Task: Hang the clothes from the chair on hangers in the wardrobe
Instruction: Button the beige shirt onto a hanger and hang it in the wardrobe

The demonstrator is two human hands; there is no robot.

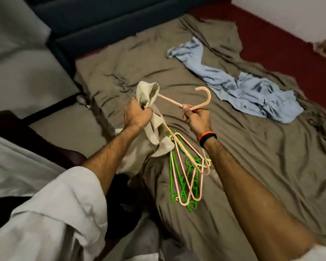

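My left hand (pixel 137 114) grips a bunched beige garment (pixel 151 132) that hangs down over the edge of the bed. My right hand (pixel 197 117) pinches the neck of a peach plastic hanger (pixel 202 99) just below its hook. One end of that hanger goes into the beige garment near my left hand. Below my hands, a pile of green and peach hangers (pixel 184 176) lies on the brown bedsheet (pixel 252 157). A light blue garment (pixel 239 85) lies crumpled on the bed to the far right.
A dark headboard (pixel 105 17) runs along the back of the bed, with a dark red mattress edge (pixel 290 53) at the right. A dark chair (pixel 17 132) with pale cloth on it stands at the left over a tiled floor.
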